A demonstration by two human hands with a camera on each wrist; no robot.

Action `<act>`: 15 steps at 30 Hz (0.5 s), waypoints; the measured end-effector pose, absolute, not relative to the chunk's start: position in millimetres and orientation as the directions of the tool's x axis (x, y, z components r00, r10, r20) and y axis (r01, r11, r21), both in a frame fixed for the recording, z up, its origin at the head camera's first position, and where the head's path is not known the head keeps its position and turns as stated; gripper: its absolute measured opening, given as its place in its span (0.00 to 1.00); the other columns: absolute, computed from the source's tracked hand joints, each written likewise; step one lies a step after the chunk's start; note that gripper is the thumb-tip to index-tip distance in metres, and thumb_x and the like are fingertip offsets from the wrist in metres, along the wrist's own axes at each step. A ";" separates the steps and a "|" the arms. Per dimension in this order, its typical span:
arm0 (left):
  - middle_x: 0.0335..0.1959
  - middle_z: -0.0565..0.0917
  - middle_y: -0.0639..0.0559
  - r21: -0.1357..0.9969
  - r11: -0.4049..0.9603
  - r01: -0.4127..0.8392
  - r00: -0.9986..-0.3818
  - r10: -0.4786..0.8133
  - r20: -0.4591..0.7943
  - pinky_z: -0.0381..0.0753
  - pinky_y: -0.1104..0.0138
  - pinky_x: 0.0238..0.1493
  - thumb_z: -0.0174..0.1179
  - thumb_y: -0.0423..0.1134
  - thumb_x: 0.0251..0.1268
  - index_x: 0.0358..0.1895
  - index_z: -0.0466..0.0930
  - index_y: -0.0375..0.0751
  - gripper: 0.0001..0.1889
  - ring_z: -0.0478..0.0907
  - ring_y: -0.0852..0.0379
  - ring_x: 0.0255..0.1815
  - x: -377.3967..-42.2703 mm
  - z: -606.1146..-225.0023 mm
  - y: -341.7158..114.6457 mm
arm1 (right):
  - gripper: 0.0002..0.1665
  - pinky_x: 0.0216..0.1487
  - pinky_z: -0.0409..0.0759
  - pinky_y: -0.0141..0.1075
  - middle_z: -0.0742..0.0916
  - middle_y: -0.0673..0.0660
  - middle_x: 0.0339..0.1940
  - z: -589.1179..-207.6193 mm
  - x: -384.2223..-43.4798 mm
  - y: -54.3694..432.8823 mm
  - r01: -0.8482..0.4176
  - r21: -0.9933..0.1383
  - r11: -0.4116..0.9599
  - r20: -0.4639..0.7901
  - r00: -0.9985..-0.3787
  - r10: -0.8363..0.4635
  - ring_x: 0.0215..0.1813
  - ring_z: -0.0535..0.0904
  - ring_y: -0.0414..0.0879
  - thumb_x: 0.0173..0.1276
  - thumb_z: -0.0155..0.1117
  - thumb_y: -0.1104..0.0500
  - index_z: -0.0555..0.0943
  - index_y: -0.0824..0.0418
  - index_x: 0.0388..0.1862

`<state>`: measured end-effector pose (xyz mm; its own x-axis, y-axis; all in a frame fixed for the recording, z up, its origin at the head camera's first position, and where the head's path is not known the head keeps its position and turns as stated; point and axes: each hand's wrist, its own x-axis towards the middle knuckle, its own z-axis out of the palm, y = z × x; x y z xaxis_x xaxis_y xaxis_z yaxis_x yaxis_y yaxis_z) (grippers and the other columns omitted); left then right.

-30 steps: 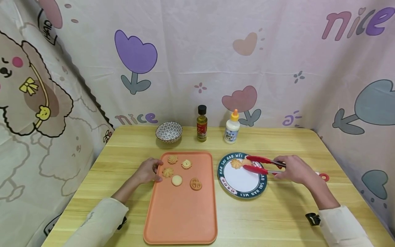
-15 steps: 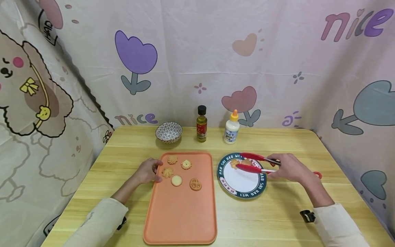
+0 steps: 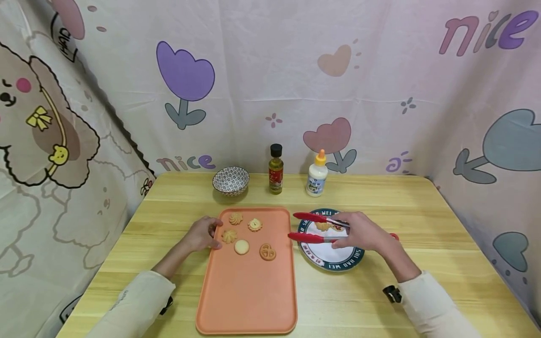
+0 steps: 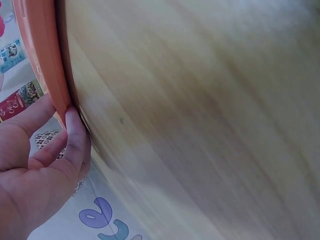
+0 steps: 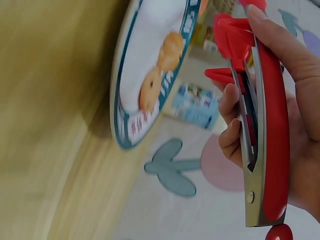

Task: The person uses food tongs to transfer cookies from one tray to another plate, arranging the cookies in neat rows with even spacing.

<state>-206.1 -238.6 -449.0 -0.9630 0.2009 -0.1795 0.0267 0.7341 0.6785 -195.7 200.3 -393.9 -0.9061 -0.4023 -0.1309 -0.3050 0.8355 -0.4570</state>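
Note:
My left hand (image 3: 204,234) pinches the left rim of the orange tray (image 3: 247,295) between thumb and fingers; the left wrist view shows this grip on the tray edge (image 4: 59,92). Several cookies lie on the tray's far half, among them a pretzel-shaped cookie (image 3: 267,252) and a plain round one (image 3: 242,247). In my right hand (image 3: 361,230) is a pair of red-tipped tongs (image 3: 310,238), spread apart with nothing between the tips. They hover over the white plate (image 3: 334,267) with its dark green rim, tips near the tray's right edge. Two cookies (image 5: 171,51) show on the plate.
Behind the tray stand a patterned bowl (image 3: 231,181), a black-capped oil bottle (image 3: 276,171) and a white bottle with a yellow-orange nozzle (image 3: 317,176). A printed cloth (image 3: 262,70) hangs behind the wooden table (image 3: 346,300).
My right hand has carried the tongs left across the plate, from over its cookies to beside the tray. The left hand and tray have stayed put.

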 end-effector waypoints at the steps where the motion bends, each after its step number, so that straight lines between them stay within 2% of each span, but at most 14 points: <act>1: 0.41 0.72 0.40 0.678 0.735 0.026 -0.963 0.201 -0.181 0.70 0.66 0.29 0.73 0.26 0.42 0.56 0.74 0.28 0.31 0.69 0.54 0.34 -206.1 -448.8 -238.2 | 0.43 0.50 0.79 0.46 0.82 0.60 0.55 -395.4 -194.8 197.0 -0.316 -0.460 0.830 -0.131 -0.901 -0.415 0.50 0.75 0.51 0.47 0.78 0.46 0.75 0.61 0.62; 5: 0.41 0.72 0.41 0.671 0.741 0.030 -0.964 0.198 -0.177 0.70 0.66 0.30 0.73 0.26 0.41 0.55 0.74 0.29 0.31 0.69 0.54 0.34 -206.8 -448.8 -237.0 | 0.43 0.39 0.77 0.38 0.83 0.55 0.53 -403.2 -190.0 184.1 -0.364 -0.475 0.801 -0.119 -0.876 -0.468 0.42 0.74 0.46 0.46 0.79 0.47 0.75 0.58 0.62; 7: 0.40 0.72 0.41 0.665 0.746 0.039 -0.965 0.202 -0.170 0.70 0.66 0.31 0.73 0.27 0.40 0.54 0.74 0.28 0.31 0.70 0.53 0.35 -207.0 -448.8 -236.7 | 0.43 0.36 0.75 0.37 0.83 0.54 0.53 -406.7 -187.4 178.4 -0.397 -0.479 0.783 -0.101 -0.862 -0.498 0.42 0.73 0.45 0.45 0.79 0.48 0.75 0.57 0.62; 9: 0.39 0.72 0.41 0.661 0.749 0.043 -0.965 0.202 -0.166 0.70 0.66 0.31 0.74 0.27 0.40 0.54 0.74 0.28 0.31 0.70 0.53 0.34 -207.1 -448.8 -236.9 | 0.43 0.37 0.75 0.36 0.83 0.53 0.53 -409.4 -186.0 172.4 -0.411 -0.489 0.770 -0.087 -0.854 -0.512 0.43 0.74 0.45 0.44 0.80 0.48 0.76 0.56 0.61; 15: 0.38 0.72 0.41 0.669 0.742 0.040 -0.965 0.202 -0.165 0.70 0.66 0.31 0.74 0.26 0.40 0.54 0.74 0.28 0.31 0.69 0.53 0.34 -206.6 -448.9 -238.8 | 0.40 0.47 0.79 0.43 0.84 0.51 0.50 -413.7 -183.6 156.3 -0.424 -0.508 0.749 -0.098 -0.836 -0.540 0.46 0.76 0.45 0.43 0.80 0.46 0.77 0.54 0.58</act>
<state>-206.6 -238.8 -448.9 -0.9654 0.2016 -0.1654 0.0405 0.7425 0.6687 -183.6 156.3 -413.7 -0.8358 -0.5402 -0.0985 -0.4244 0.7493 -0.5084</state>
